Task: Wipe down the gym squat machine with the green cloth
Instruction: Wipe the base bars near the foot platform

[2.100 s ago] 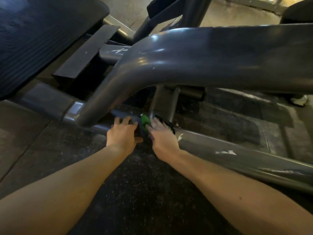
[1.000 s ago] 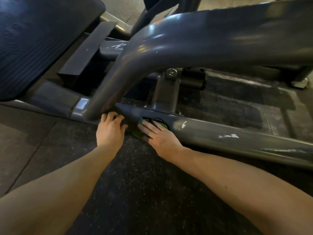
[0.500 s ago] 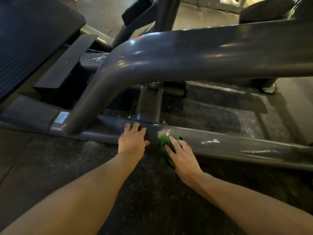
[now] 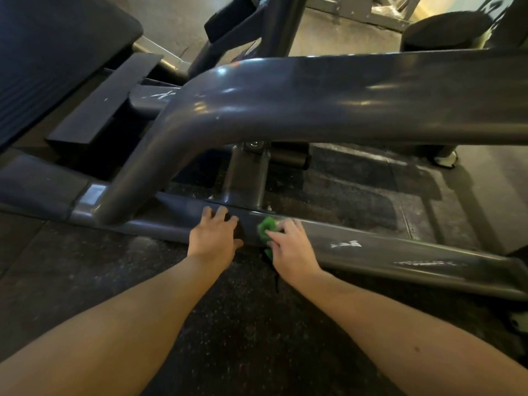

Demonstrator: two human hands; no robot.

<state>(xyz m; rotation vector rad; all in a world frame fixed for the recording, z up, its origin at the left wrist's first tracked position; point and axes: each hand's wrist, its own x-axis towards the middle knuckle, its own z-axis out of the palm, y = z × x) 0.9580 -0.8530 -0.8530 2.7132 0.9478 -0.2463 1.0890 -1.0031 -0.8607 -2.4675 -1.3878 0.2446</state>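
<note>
The squat machine's dark grey low rail [image 4: 400, 252] runs across the floor from left to right. A thick curved tube [image 4: 314, 104] arches above it. My right hand [image 4: 291, 247] holds the bunched green cloth [image 4: 265, 225] against the rail's front face, and part of the cloth hangs below my hand. My left hand [image 4: 213, 241] rests on the rail just left of the cloth, fingers laid over the top and thumb out. A short upright post [image 4: 245, 178] joins the rail right behind my hands.
A black ribbed pad [image 4: 57, 52] fills the upper left, with a flat dark plate [image 4: 105, 110] below it. Speckled black rubber flooring [image 4: 228, 324] lies under my arms. A round black pad [image 4: 445, 30] sits at the far right. White scuffs [image 4: 345, 244] mark the rail.
Both hands have slid to the right along the low rail, away from the foot of the curved tube. The cloth moved with my right hand and now shows bunched above its fingers.
</note>
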